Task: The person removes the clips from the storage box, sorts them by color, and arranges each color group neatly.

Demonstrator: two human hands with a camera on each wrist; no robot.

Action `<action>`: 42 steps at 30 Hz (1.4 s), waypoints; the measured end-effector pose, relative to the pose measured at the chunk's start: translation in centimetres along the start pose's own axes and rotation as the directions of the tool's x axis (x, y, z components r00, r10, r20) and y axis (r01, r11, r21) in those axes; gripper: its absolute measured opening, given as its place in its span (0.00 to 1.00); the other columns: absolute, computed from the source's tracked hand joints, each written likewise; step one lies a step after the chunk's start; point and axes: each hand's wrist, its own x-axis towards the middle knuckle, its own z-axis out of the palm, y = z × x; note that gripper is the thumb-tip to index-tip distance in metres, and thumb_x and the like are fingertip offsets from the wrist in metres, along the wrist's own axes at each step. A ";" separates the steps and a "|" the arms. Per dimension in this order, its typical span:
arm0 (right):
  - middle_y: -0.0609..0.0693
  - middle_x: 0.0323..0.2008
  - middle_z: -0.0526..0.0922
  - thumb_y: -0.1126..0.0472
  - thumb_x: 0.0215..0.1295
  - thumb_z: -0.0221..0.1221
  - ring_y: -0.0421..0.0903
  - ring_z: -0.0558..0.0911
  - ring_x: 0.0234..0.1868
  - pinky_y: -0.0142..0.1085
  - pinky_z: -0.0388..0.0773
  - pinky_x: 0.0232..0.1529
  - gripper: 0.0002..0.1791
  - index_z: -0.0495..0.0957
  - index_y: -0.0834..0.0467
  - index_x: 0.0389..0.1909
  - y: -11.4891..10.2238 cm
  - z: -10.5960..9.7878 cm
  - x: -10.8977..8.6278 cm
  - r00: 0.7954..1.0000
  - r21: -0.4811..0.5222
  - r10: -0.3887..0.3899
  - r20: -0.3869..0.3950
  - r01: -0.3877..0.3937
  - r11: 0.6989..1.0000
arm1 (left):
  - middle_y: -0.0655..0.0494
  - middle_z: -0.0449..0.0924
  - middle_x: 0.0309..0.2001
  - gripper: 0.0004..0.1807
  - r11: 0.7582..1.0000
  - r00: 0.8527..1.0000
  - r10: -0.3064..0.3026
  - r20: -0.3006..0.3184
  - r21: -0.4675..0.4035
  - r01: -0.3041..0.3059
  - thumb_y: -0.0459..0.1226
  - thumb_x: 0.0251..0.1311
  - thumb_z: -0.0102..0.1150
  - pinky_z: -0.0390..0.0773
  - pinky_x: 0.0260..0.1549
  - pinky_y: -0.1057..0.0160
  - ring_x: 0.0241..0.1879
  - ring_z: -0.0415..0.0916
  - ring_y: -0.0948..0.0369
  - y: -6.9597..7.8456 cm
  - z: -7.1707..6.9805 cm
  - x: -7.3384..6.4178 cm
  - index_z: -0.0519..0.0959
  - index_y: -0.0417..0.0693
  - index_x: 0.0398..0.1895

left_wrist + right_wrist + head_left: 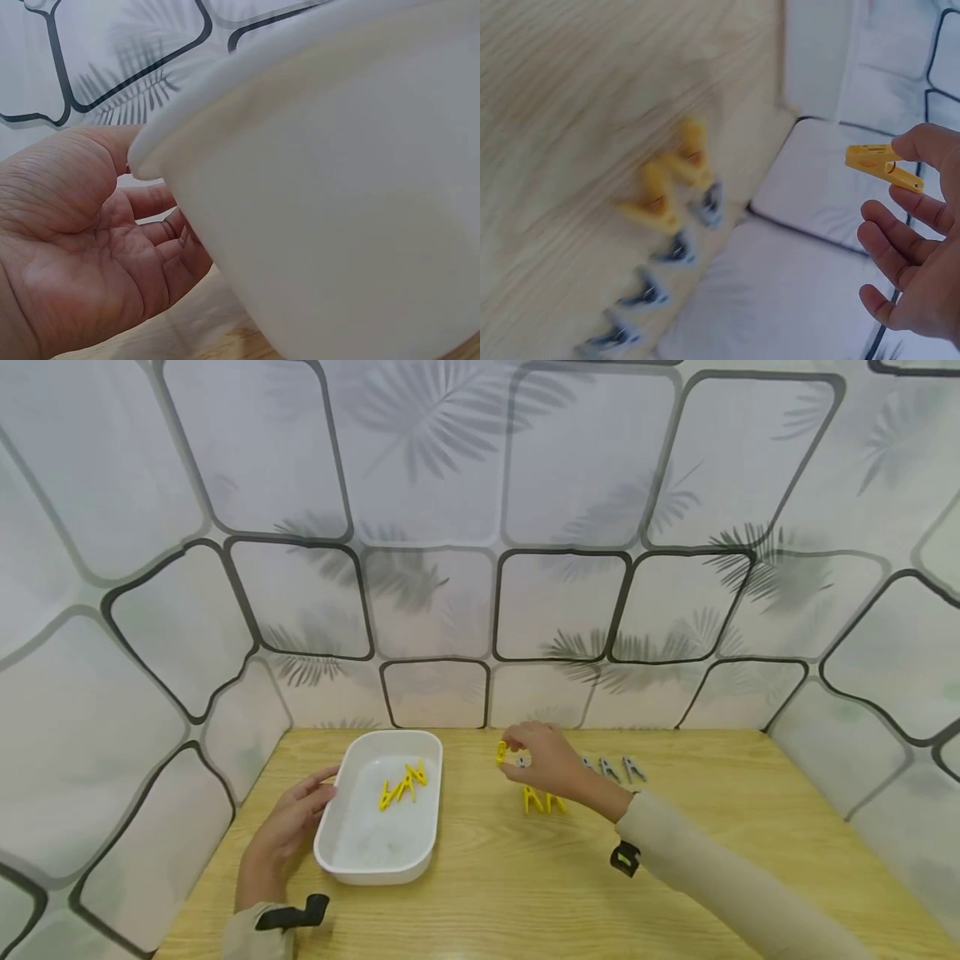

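Note:
A white oval tray [352, 852] sits on the wooden table with several yellow clothespins [402, 785] inside. My left hand [288, 827] rests against the tray's left wall [322, 225] with fingers [150, 201] relaxed and straight. Above the table's middle, my right hand [543, 758] pinches one yellow clothespin [501, 752] [879, 165] between thumb and forefinger; the other fingers [889, 251] hang loosely curled. Two yellow clothespins [542, 801] [667, 187] lie under that hand. Grey clothespins [617, 767] [656, 289] lie in a row beside them.
Patterned white walls with leaf prints and dark outlines close in the table at the back and both sides. Bare wooden tabletop [510, 893] stretches in front of the tray and the pins.

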 end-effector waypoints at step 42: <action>0.55 0.37 0.81 0.56 0.57 0.73 0.48 0.76 0.37 0.51 0.73 0.40 0.18 0.84 0.60 0.46 8.4 2.3 -11.4 0.964 -0.113 0.220 -0.152 -0.238 0.965 | 0.69 0.84 0.39 0.17 0.998 0.999 0.027 0.018 -0.059 -0.026 0.36 0.75 0.53 0.81 0.44 0.68 0.42 0.80 0.69 -0.2 0.0 -0.1 0.80 0.76 0.49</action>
